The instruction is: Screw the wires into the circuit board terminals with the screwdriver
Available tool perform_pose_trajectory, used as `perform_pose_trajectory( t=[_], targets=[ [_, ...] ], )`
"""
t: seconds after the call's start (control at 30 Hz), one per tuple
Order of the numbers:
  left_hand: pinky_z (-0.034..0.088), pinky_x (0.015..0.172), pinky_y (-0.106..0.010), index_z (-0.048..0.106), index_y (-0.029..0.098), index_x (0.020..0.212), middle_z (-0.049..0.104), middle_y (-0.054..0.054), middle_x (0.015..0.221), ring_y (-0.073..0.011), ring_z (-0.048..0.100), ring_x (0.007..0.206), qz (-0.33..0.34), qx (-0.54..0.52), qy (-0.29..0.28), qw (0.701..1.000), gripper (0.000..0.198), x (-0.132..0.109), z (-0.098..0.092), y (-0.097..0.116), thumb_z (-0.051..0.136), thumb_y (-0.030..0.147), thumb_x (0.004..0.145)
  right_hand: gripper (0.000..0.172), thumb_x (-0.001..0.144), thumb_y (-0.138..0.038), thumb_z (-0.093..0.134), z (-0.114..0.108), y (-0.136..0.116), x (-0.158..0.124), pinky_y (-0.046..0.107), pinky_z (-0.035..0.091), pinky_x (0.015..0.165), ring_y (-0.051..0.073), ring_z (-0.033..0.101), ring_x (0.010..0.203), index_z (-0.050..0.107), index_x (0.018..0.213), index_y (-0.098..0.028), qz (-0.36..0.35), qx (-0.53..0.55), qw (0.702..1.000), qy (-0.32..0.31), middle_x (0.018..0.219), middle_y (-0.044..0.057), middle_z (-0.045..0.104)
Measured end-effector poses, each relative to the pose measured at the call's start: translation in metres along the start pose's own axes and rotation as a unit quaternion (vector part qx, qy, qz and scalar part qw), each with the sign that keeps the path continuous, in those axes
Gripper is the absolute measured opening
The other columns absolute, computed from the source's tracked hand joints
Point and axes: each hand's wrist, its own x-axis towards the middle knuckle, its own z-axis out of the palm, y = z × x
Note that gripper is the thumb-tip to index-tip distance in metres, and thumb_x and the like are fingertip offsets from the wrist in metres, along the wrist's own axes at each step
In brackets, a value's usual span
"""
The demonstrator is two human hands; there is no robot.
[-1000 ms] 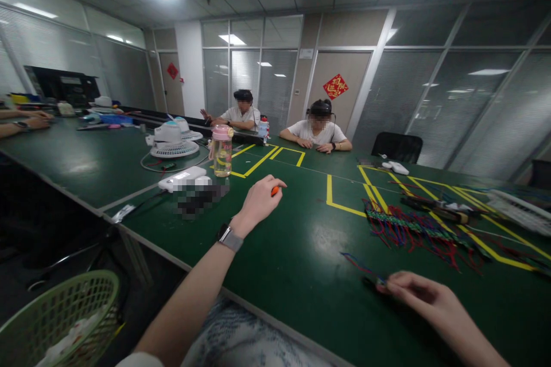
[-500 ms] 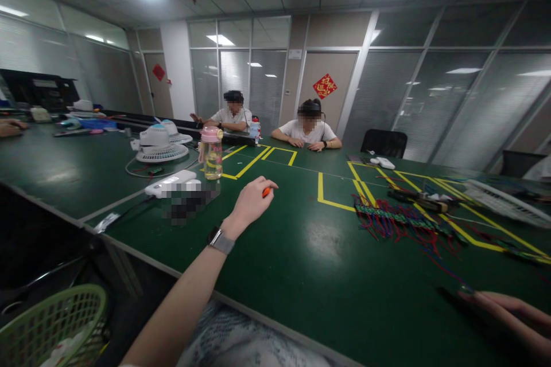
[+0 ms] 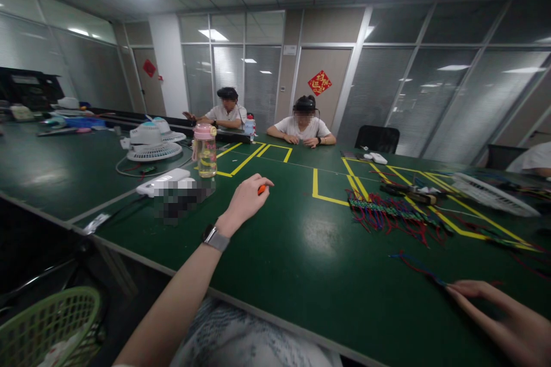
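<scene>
My left hand [image 3: 245,199], with a watch on its wrist, is closed above the green table. A small orange-ended object [image 3: 262,189] shows between its thumb and fingers; the rest is hidden. At the lower right, my right hand [image 3: 501,309] pinches one end of a small circuit board with red and blue wires [image 3: 416,266]. The wires reach out to the left, over the table. Farther back lies a row of small green circuit boards [image 3: 387,210] with many red and blue leads, apart from both hands.
A pink-lidded bottle [image 3: 206,152], a white power strip [image 3: 161,182] and white fans [image 3: 150,142] stand at left. Yellow tape [image 3: 331,200] marks the table [image 3: 275,252]. A white grille [image 3: 495,195] lies at right. A green basket [image 3: 51,321] is below. Two people sit opposite.
My right hand has moved a little left and up, and the wired board in it has come away from the row. My left hand keeps its closed grip; the view has shifted slightly.
</scene>
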Motion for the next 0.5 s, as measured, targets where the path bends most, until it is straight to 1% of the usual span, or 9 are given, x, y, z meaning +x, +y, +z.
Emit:
perform_pose_trajectory(
  t=[0.1, 0.2, 0.33, 0.47, 0.5],
  targets=[
    [0.046, 0.083, -0.029, 0.067, 0.020, 0.094, 0.061, -0.002, 0.093, -0.0142, 0.060, 0.080, 0.002, 0.005, -0.001, 1.000, 0.022, 0.000, 0.000, 0.000, 0.047, 0.020, 0.086, 0.019, 0.055, -0.058, 0.065, 0.000, -0.002, 0.001, 0.043, 0.057, 0.066, 0.031, 0.068, 0.076, 0.068, 0.068, -0.045, -0.007, 0.020, 0.999, -0.042, 0.083, 0.002, 0.072],
    [0.046, 0.082, -0.030, 0.067, 0.020, 0.094, 0.062, -0.003, 0.094, -0.0147, 0.060, 0.081, 0.005, 0.008, -0.002, 1.000, 0.022, 0.000, -0.001, 0.001, 0.046, 0.020, 0.086, 0.019, 0.055, -0.059, 0.066, 0.000, -0.004, 0.001, 0.045, 0.056, 0.067, 0.032, 0.068, 0.077, 0.069, 0.067, -0.045, -0.029, 0.026, 0.999, -0.033, 0.083, 0.004, 0.072],
    [0.047, 0.082, -0.030, 0.067, 0.020, 0.094, 0.062, -0.003, 0.094, -0.0150, 0.060, 0.081, 0.007, 0.010, -0.003, 1.000, 0.022, 0.000, 0.000, 0.002, 0.047, 0.020, 0.085, 0.017, 0.056, -0.056, 0.065, 0.000, -0.004, 0.000, 0.044, 0.056, 0.065, 0.032, 0.068, 0.077, 0.070, 0.069, -0.047, -0.090, 0.015, 0.996, -0.023, 0.085, 0.006, 0.072],
    [0.047, 0.082, -0.029, 0.067, 0.021, 0.094, 0.062, -0.003, 0.094, -0.0148, 0.060, 0.081, 0.008, 0.012, -0.006, 1.000, 0.023, 0.000, 0.001, 0.001, 0.046, 0.020, 0.085, 0.018, 0.056, -0.052, 0.066, -0.003, 0.008, -0.006, 0.041, 0.057, 0.060, 0.030, 0.069, 0.073, 0.070, 0.074, -0.052, -0.123, 0.006, 0.991, -0.044, 0.086, 0.005, 0.073],
    [0.047, 0.081, -0.029, 0.067, 0.021, 0.095, 0.062, -0.003, 0.094, -0.0148, 0.060, 0.081, 0.009, 0.013, -0.007, 1.000, 0.023, 0.000, 0.001, 0.001, 0.046, 0.020, 0.086, 0.020, 0.055, -0.051, 0.066, -0.003, 0.013, -0.008, 0.040, 0.057, 0.060, 0.030, 0.069, 0.073, 0.070, 0.074, -0.052, -0.128, 0.006, 0.991, -0.039, 0.086, 0.005, 0.073]
  ],
)
